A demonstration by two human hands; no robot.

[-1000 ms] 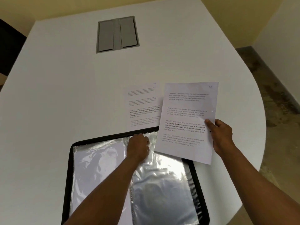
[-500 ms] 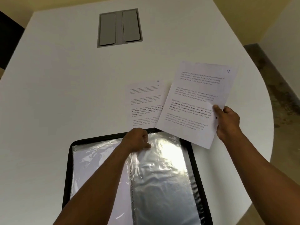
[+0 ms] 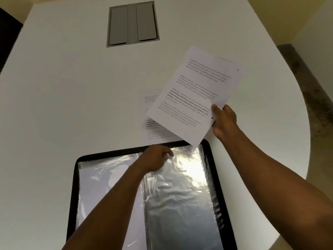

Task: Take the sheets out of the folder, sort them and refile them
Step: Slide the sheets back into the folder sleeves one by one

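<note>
White rounded table (grey hatch inset) against yellow walls.

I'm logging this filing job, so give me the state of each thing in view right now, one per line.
Folder: open flat on the table.
Right-page sleeve: looks empty, glare on the plastic.
Left-page sleeve: something pale inside, cannot tell what.
Held sheet: lifted, tilted, printed side up.
Second sheet: flat on table, partly covered.
Right hand: grip shut on held sheet's edge.
Left hand: resting on folder's top.
Grey hatch: flaps closed.
</note>
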